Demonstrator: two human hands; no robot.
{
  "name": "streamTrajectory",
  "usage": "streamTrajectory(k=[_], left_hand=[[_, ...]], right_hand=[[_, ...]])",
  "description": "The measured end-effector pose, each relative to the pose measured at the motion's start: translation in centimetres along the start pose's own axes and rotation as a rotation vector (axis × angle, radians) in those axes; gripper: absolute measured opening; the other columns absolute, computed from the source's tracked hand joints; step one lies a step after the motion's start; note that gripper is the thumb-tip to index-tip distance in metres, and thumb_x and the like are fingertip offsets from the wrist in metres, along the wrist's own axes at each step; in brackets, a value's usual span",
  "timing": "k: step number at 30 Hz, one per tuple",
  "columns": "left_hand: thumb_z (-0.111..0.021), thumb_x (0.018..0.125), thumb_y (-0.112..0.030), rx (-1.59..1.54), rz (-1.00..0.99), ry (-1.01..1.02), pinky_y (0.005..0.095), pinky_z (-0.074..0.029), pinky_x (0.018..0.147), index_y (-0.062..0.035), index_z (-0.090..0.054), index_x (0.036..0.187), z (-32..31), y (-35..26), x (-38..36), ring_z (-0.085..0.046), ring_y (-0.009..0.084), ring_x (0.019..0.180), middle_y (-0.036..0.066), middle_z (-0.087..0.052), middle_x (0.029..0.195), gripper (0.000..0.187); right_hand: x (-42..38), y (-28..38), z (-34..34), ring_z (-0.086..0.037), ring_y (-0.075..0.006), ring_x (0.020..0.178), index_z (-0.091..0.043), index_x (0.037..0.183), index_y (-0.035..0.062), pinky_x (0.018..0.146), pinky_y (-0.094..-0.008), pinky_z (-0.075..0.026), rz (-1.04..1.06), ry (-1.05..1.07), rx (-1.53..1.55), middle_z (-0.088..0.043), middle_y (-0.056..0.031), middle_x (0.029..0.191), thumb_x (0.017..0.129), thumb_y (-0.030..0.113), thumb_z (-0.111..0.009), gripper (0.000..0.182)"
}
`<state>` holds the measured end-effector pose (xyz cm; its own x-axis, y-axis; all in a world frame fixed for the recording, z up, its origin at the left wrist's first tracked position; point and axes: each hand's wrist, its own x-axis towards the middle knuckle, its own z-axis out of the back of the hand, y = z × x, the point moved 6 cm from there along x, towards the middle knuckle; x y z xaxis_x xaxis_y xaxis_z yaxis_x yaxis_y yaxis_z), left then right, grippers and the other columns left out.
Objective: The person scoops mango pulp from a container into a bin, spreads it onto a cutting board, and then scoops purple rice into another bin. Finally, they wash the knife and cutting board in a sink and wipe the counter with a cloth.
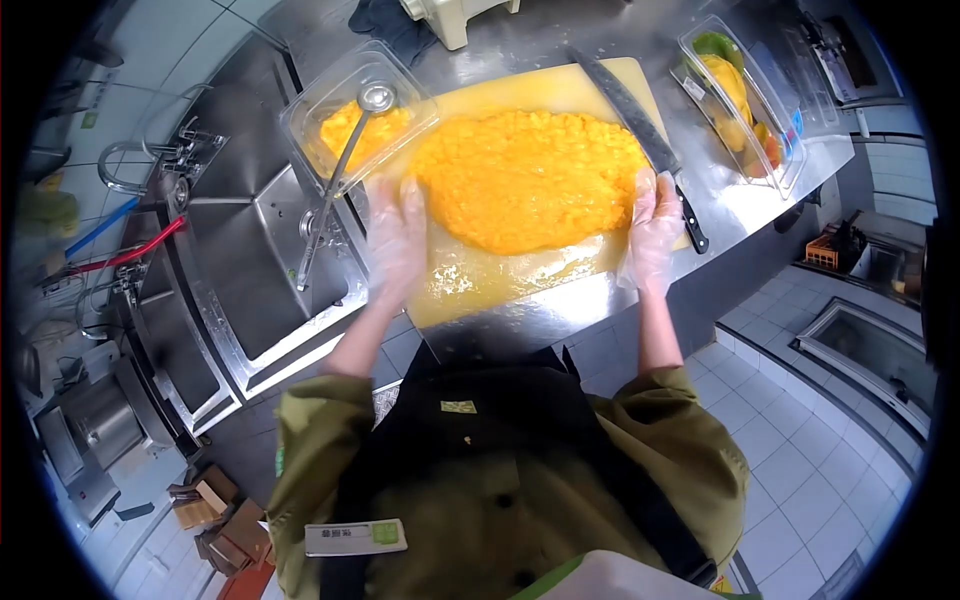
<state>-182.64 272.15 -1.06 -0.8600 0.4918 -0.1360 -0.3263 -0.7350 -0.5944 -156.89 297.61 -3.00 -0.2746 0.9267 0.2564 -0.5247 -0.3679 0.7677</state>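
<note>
A wide mound of chopped orange-yellow fruit, which looks like mango (530,180), covers much of a yellow cutting board (490,285). My left hand (397,235), in a clear plastic glove, is at the mound's left edge with fingers stretched out. On the opposite side, my right hand (652,230), also gloved, has its fingertips against the right edge. It holds nothing that I can see. Close to it lies a large knife (640,120) across the board, black handle toward me. A clear container (300,125) beyond my left hand holds more fruit and a long-handled ladle (345,155).
A steel sink (235,265) is at the left, with red and blue hoses (130,257). At the right, a clear tub (690,45) holds whole fruit. A beige appliance (455,20) and dark cloth (392,25) sit at the back. The counter's front edge (560,320) is near my body.
</note>
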Motion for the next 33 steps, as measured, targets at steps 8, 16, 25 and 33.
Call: streamTrajectory(k=[8, 16, 25, 33], left_hand=[[-0.034, 0.097, -0.034, -0.167, -0.081, 0.016, 0.0397, -0.034, 0.101, 0.0015, -0.039, 0.129, -1.3, -4.9, 1.6, -0.041, 0.0377, 0.122, 0.022, -0.041, 0.134, 0.048], [-0.03, 0.099, -0.036, -0.346, -0.102, 0.111, 0.0326, -0.031, 0.103, -0.0021, -0.039, 0.133, -3.0, -6.2, 4.0, -0.039, 0.0321, 0.126, 0.018, -0.043, 0.135, 0.049], [-0.031, 0.097, -0.046, -0.776, -0.379, 0.472, 0.0295, -0.031, 0.103, -0.0024, -0.04, 0.133, -6.2, -7.2, 5.7, -0.046, 0.0213, 0.121, 0.01, -0.05, 0.132, 0.058], [-0.027, 0.098, -0.045, -0.413, -0.232, 0.71, 0.0291, -0.026, 0.107, -0.005, -0.037, 0.136, -5.4, -11.3, 3.8, -0.042, 0.0219, 0.125, 0.004, -0.052, 0.129, 0.056]], right_hand=[[4.2, 14.5, -12.6, -0.05, -0.0334, 0.108, -0.059, 0.107, 0.0052, 0.091, -0.0395, -0.04, 0.893, 0.791, 0.072, -0.054, -0.0173, 0.116, 0.08, 0.016, -0.06, 0.029], [3.0, 16.3, -18.0, -0.051, -0.0299, 0.108, -0.06, 0.109, 0.0068, 0.094, -0.0332, -0.039, 0.523, 1.626, -0.288, -0.058, -0.0149, 0.113, 0.088, 0.029, -0.048, 0.033], [-4.9, 7.4, -1.8, -0.039, -0.0297, 0.126, -0.05, 0.125, 0.0001, 0.107, -0.0371, -0.029, -0.036, 0.326, 0.356, -0.047, -0.0184, 0.13, 0.095, 0.018, -0.042, 0.036], [-10.1, 8.3, -8.9, -0.044, -0.0284, 0.12, -0.041, 0.132, -0.0003, 0.102, -0.035, -0.031, -0.36, -0.212, 0.313, -0.045, -0.0186, 0.133, 0.098, 0.028, -0.038, 0.045]])
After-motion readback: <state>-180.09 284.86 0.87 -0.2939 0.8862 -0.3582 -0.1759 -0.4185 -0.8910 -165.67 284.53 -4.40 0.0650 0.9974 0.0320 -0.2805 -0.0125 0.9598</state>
